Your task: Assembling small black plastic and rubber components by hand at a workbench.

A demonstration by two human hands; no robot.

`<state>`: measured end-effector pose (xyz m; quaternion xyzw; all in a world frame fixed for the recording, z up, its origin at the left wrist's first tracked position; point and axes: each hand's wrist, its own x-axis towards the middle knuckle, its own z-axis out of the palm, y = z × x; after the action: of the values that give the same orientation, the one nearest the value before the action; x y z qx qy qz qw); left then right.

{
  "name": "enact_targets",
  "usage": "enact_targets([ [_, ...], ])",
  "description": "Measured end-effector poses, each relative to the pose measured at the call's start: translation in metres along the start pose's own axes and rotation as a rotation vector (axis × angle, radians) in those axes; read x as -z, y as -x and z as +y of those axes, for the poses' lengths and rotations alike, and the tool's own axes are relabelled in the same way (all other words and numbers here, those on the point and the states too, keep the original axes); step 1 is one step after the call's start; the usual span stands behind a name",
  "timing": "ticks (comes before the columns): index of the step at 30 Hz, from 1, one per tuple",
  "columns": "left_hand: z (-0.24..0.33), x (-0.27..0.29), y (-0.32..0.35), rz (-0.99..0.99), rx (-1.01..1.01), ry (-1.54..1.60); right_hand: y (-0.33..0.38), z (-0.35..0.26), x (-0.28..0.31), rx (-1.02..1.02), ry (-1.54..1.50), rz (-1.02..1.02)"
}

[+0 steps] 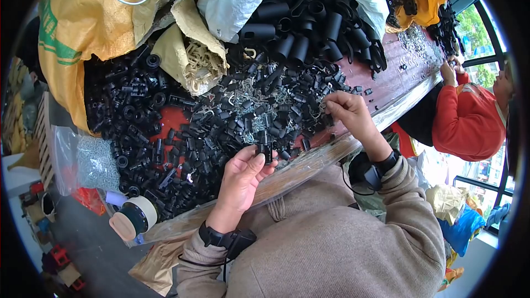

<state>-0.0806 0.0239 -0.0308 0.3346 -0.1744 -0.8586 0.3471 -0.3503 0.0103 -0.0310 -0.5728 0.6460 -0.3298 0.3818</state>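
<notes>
My left hand (240, 181) is closed around a short black plastic tube (265, 144), which it holds upright above the near edge of the table. To the right, my right hand (355, 115) hovers low over the heap with thumb and forefinger pinched together. Whatever lies between those fingertips is too small to make out. Beneath and beyond both hands spreads a pile of small black plastic pieces (207, 152), mixed with small silvery metal parts (243, 102).
Larger black tubes (301, 49) spill from a pale sack at the back. A bag of cream-coloured hooks (204, 66) lies left of them. Clear bagged small parts (98, 160) and a tape roll (141, 212) sit left. A person in red (469, 118) works at the right.
</notes>
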Motion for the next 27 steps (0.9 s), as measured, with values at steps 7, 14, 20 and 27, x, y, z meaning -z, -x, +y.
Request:
enact_targets([
  [7, 0.0, -0.001, -0.002, -0.018, -0.001, -0.014, 0.004, -0.017, -0.01, -0.204, -0.586, -0.209],
  [14, -0.002, -0.009, -0.007, -0.075, -0.037, -0.018, 0.009, -0.048, -0.034, -0.164, -0.574, -0.556],
  [20, 0.001, -0.006, -0.006, -0.157, -0.079, 0.021, 0.007, -0.056, -0.05, -0.046, -0.501, -0.585],
  [27, -0.001, 0.001, -0.006, -0.126, -0.123, 0.094, 0.009, -0.058, -0.056, 0.018, -0.515, -0.509],
])
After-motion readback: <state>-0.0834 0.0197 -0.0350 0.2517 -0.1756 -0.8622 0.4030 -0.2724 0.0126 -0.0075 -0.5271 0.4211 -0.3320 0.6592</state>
